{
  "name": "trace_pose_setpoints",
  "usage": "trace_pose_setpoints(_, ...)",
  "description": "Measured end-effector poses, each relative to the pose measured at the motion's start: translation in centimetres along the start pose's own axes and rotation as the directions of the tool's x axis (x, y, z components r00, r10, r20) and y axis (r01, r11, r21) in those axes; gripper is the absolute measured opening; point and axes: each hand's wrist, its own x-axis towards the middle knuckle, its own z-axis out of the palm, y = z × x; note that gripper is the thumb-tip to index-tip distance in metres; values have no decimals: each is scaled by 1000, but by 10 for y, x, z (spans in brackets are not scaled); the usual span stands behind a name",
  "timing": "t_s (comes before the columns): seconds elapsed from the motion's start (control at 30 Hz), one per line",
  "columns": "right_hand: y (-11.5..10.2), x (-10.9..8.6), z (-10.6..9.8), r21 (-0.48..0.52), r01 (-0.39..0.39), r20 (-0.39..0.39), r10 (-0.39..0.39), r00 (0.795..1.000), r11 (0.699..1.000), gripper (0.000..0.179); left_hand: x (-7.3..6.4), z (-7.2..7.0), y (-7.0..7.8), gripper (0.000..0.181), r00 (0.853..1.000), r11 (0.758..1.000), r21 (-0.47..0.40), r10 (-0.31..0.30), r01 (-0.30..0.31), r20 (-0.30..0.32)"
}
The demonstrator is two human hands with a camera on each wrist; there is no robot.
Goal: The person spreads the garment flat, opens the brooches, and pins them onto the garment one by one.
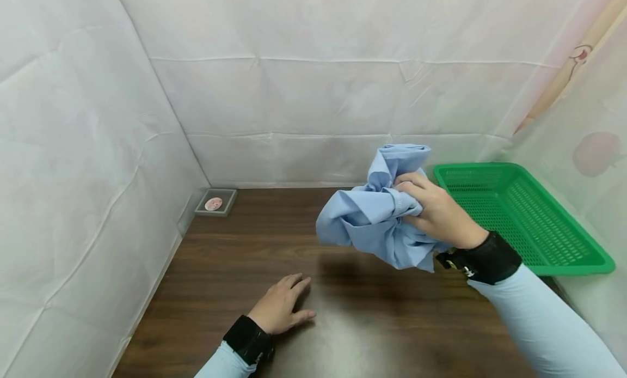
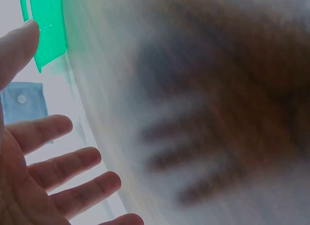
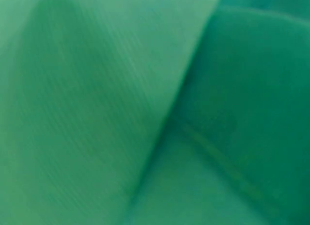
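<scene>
Above the table (image 1: 235,247), my right hand (image 1: 436,209) grips a bunched light blue garment (image 1: 362,220) with stitched seams. Its folds hang out to the left of the hand and down below it, and a shadow lies on the wood underneath. Close folds of the garment (image 3: 87,113) fill the right wrist view, tinted green, and hide the fingers there. My left hand (image 1: 279,307) is low over the front of the table, fingers spread and holding nothing. In the left wrist view its fingers (image 2: 68,167) are relaxed, with a piece of blue fabric beyond them.
A green plastic basket (image 1: 583,266) with mesh walls stands at the right, behind my right forearm. In the back left corner sits a small grey tray (image 1: 227,194) with a round pinkish piece (image 1: 213,203) in it. White sheeting (image 1: 318,95) encloses the table's back and sides.
</scene>
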Motion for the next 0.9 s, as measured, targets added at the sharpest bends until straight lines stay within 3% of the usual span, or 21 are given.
trace_pose_setpoints(0.27,5,-3,36,50,-17,60,14,998,999,26,4,-5,-13,74,998,1000,-14,-11,10,-59)
trace_pose_setpoints(0.4,4,-4,54,36,-15,97,12,995,999,33,7,-10,-18,73,996,999,-39,-21,18,-86)
trace_pose_setpoints(0.63,-1,-7,93,14,45,175,-46,984,999,30,7,-18,-27,74,990,997,-70,-52,43,-133)
trace_pose_setpoints(0.9,4,-9,117,53,-15,258,1,966,998,38,3,-26,-35,76,992,996,-59,-73,67,-106)
